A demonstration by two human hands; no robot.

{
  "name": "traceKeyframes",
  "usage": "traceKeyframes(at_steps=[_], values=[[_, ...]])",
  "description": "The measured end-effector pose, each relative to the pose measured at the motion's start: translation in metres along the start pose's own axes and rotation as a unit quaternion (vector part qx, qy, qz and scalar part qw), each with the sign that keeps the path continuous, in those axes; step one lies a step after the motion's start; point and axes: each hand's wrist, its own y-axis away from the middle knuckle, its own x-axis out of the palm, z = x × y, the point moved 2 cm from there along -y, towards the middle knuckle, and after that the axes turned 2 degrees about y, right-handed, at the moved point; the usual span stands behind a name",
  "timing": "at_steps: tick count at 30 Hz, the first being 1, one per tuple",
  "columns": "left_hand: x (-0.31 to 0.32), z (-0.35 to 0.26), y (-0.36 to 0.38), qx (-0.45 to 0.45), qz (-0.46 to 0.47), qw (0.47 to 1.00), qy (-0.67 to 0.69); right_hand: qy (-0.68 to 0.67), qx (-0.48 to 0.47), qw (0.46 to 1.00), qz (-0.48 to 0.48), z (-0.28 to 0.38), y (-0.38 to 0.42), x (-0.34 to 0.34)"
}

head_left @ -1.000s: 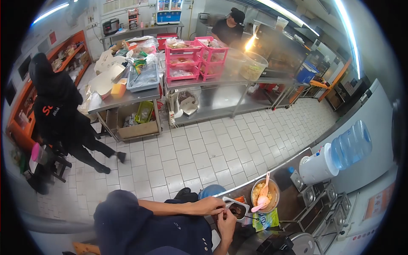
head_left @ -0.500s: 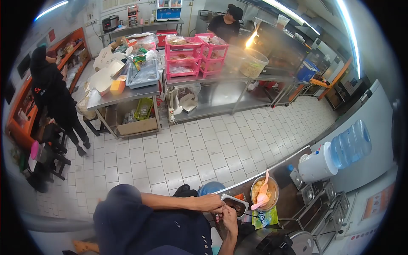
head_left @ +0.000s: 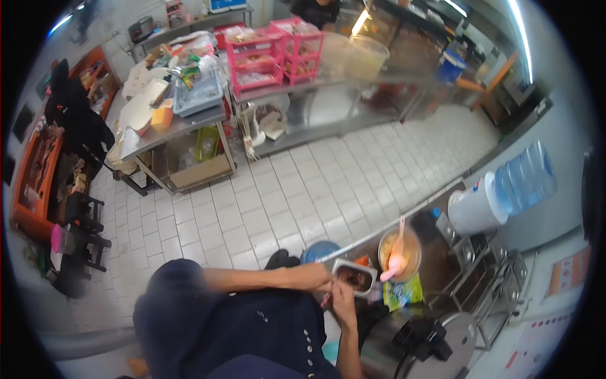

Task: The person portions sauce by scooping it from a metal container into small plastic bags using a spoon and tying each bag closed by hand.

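Observation:
My left hand (head_left: 314, 278) reaches across from the left, and its closed fingers meet those of my right hand (head_left: 343, 302). The right one comes up from below, also closed in a pinch. Something small and reddish shows beneath the joined fingers, too blurred to name. Just beyond them sits a rectangular metal container (head_left: 372, 276) with dark brown food (head_left: 355, 278) inside. Right of it stands a round tub (head_left: 417, 252) of orange-yellow food, with a pink spoon (head_left: 398, 260) resting across it. A green and yellow packet (head_left: 403, 293) lies below the tub.
A large metal pot with a black-handled lid (head_left: 435, 341) stands at the lower right. Behind the tub is a water dispenser (head_left: 476, 205) with a blue bottle. Across the tiled floor (head_left: 284, 189), steel tables carry pink baskets (head_left: 255, 60). One person (head_left: 79, 120) stands by orange shelves, another (head_left: 315, 11) at the back.
My view has shifted, so the counter things sit higher and the far tables nearer the top edge. Both hands stay together beside the metal container. The person at the left has moved closer to the shelves.

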Motion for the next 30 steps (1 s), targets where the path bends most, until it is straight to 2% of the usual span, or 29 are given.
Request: traceKeyframes(at_steps=[1, 2, 4, 5, 6, 8, 9, 10, 11, 12, 14, 15, 17, 21, 23, 24, 26, 27, 29, 30], values=[[0.001, 0.000, -0.001, -0.047, 0.012, 0.995, -0.093, 0.106, -0.101, 0.989, -0.031, 0.002, -0.003, -0.005], [-0.002, -0.001, -0.001, -0.083, -0.013, 0.990, -0.112, 0.124, -0.088, 0.988, -0.039, 0.004, -0.004, -0.007], [-0.002, 0.003, -0.002, -0.097, -0.033, 0.990, -0.099, 0.187, -0.059, 0.979, -0.056, 0.020, 0.000, -0.008], [-0.012, 0.002, -0.007, -0.082, 0.027, 0.989, -0.117, 0.189, -0.077, 0.977, -0.062, 0.027, 0.002, -0.012], [-0.021, -0.002, -0.012, -0.079, 0.007, 0.996, -0.027, 0.247, -0.204, 0.943, -0.094, 0.029, -0.001, -0.018], [-0.041, -0.024, -0.033, 0.108, -0.162, 0.979, -0.056, 0.212, -0.139, 0.964, -0.082, 0.048, 0.004, -0.022], [-0.039, -0.016, -0.038, 0.112, -0.145, 0.982, -0.041, 0.140, -0.114, 0.981, -0.076, 0.043, 0.001, -0.023], [-0.036, -0.007, -0.040, 0.097, -0.091, 0.991, 0.026, 0.067, -0.094, 0.991, -0.067, 0.036, -0.001, -0.025], [-0.035, -0.004, -0.042, 0.081, -0.041, 0.992, 0.089, -0.093, -0.115, 0.988, -0.038, 0.034, -0.005, -0.022], [-0.035, -0.004, -0.043, 0.084, -0.036, 0.992, 0.092, -0.093, -0.114, 0.988, -0.045, 0.034, -0.003, -0.021], [-0.032, 0.001, -0.041, -0.107, 0.052, 0.973, 0.199, -0.170, -0.106, 0.975, -0.091, 0.039, -0.001, -0.020], [-0.031, 0.001, -0.040, -0.108, 0.053, 0.973, 0.199, -0.172, -0.106, 0.975, -0.092, 0.037, 0.002, -0.021], [-0.030, 0.000, -0.040, -0.160, 0.056, 0.957, 0.234, -0.126, -0.068, 0.988, -0.059, 0.033, 0.008, -0.025], [-0.039, -0.017, -0.043, -0.127, 0.077, 0.974, 0.170, -0.093, -0.057, 0.994, -0.024, 0.039, 0.015, -0.025], [-0.040, -0.024, -0.043, 0.085, 0.077, 0.993, 0.036, 0.002, -0.006, 0.998, -0.064, 0.041, 0.019, -0.024], [-0.041, -0.026, -0.041, 0.087, 0.079, 0.992, 0.037, 0.003, -0.006, 0.998, -0.067, 0.040, 0.018, -0.023], [-0.040, -0.031, -0.037, 0.056, 0.100, 0.990, -0.082, 0.184, -0.075, 0.973, -0.118, 0.043, 0.016, -0.019], [-0.040, -0.030, -0.036, 0.057, 0.100, 0.990, -0.080, 0.185, -0.074, 0.973, -0.118, 0.047, 0.017, -0.017], [-0.044, -0.025, -0.035, 0.044, 0.080, 0.993, -0.078, 0.188, -0.119, 0.952, -0.210, 0.060, 0.017, -0.019], [-0.046, -0.018, -0.035, 0.047, 0.082, 0.992, -0.078, 0.297, -0.155, 0.901, -0.277, 0.059, 0.016, -0.033]])
